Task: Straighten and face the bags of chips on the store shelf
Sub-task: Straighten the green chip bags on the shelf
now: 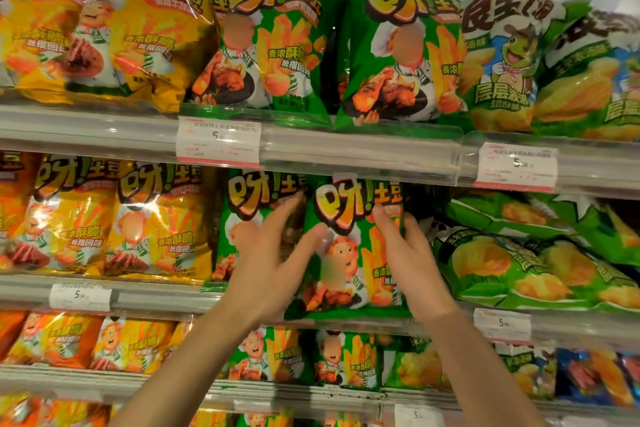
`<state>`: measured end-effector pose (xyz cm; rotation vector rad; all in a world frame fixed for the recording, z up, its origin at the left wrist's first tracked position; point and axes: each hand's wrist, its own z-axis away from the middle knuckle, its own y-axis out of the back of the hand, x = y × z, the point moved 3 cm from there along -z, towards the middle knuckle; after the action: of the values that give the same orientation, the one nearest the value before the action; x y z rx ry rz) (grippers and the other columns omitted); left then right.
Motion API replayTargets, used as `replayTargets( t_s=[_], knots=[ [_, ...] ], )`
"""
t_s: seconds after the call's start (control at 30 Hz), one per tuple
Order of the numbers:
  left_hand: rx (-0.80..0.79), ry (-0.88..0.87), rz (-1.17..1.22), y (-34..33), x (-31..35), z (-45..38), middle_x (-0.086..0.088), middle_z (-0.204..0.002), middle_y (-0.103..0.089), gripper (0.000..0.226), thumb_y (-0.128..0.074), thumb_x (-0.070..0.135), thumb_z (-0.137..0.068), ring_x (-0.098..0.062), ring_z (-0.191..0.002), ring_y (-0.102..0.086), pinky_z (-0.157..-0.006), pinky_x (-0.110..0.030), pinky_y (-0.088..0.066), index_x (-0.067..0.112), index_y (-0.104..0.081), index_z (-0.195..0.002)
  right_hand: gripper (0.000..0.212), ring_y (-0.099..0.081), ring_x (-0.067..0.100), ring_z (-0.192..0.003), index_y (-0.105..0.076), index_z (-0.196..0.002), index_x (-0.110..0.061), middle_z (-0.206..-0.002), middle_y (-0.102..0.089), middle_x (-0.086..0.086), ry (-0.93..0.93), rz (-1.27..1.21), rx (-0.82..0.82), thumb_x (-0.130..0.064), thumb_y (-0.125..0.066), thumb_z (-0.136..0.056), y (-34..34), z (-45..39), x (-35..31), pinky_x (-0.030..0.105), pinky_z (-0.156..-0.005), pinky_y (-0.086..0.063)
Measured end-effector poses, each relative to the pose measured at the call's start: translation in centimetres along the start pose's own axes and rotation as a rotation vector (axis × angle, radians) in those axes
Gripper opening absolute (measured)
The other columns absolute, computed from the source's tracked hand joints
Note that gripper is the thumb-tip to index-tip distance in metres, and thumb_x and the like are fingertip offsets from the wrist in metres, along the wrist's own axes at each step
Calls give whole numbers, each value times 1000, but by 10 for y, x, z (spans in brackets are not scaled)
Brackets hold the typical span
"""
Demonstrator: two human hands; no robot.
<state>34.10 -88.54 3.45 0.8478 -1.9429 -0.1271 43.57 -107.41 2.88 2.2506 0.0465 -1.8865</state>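
Observation:
On the middle shelf stands a green chip bag (349,218), upright and facing front, its bottom hanging over the shelf rail. My left hand (266,270) holds its left edge, thumb on the front and fingers reaching into the gap beside the neighbouring green bag (256,201). On the other side my right hand (408,260) holds the right edge, with one finger on the front and the rest round the side. Yellow bags (152,215) of the same brand stand upright further left.
Right of the held bag, several green bags (519,263) lie flat and tilted on the middle shelf. The top shelf holds upright yellow and green bags (398,45). Clear rails with price tags (218,142) front each shelf. Lower shelves hold more bags.

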Motion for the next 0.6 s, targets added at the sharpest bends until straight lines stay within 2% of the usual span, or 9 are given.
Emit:
replayTargets(
  t_s=[0.03, 0.1, 0.17, 0.27, 0.33, 0.4, 0.5, 0.6],
  knots=[
    [86, -68, -52, 6, -1, -1, 24, -101, -60, 58, -47, 69, -92, -1, -96, -60, -79, -24, -49, 38, -50, -141, 43, -62, 4, -108, -53, -115, -52, -111, -63, -25, 34, 19, 29, -78, -54, -81, 2, -9, -5, 28, -88, -49],
    [290, -196, -211, 16, -6, -1, 12, -113, -59, 39, -53, 50, -96, -7, -109, -54, -86, -38, -50, 28, -62, -127, 38, -60, 6, -102, -51, -120, -46, -105, -61, -26, 114, 72, 96, -69, -52, -90, 2, -24, -11, 23, -79, -44],
    [407, -206, -377, 19, -20, -1, -9, -130, -54, 38, -59, 39, -93, -26, -126, -45, -98, -49, -44, 17, -67, -123, 48, -58, 18, -110, -48, -135, -30, -118, -63, -10, 169, 156, 167, -60, -46, -97, -4, -32, -10, 30, -89, -44],
    [355, -166, -496, 13, -47, 3, -23, -156, -32, 52, -62, 41, -92, -40, -146, -26, -112, -55, -32, 12, -61, -136, 57, -47, 29, -131, -38, -149, -17, -141, -49, 10, 260, 319, 300, -51, -38, -103, -7, -24, 2, 44, -109, -39],
    [310, -168, -479, 9, -59, 7, -20, -165, -15, 62, -58, 46, -94, -36, -154, -13, -117, -57, -29, 16, -50, -147, 69, -33, 28, -142, -20, -157, -20, -153, -34, 10, 343, 347, 341, -57, -35, -101, -7, -10, 7, 47, -117, -31],
    [301, -187, -473, 7, -65, 9, -17, -168, -5, 66, -54, 49, -96, -32, -156, -7, -116, -58, -32, 20, -40, -154, 78, -19, 24, -150, -5, -158, -32, -163, -14, 0, 418, 393, 330, -70, -34, -95, -12, 3, 13, 43, -120, -23],
    [288, -205, -515, 3, -67, 7, -15, -169, -1, 68, -47, 51, -100, -30, -157, -7, -113, -57, -38, 25, -28, -159, 95, -6, 20, -154, 12, -156, -37, -167, 9, -9, 426, 567, 280, -82, -34, -87, -27, 16, 25, 39, -116, -17],
    [269, -203, -546, 0, -67, 4, -16, -169, -3, 68, -41, 53, -101, -30, -157, -8, -113, -56, -38, 27, -21, -161, 103, -2, 26, -155, 17, -157, -31, -167, 14, 0, 439, 669, 303, -79, -42, -87, -34, 14, 31, 44, -119, -21]
  ],
)
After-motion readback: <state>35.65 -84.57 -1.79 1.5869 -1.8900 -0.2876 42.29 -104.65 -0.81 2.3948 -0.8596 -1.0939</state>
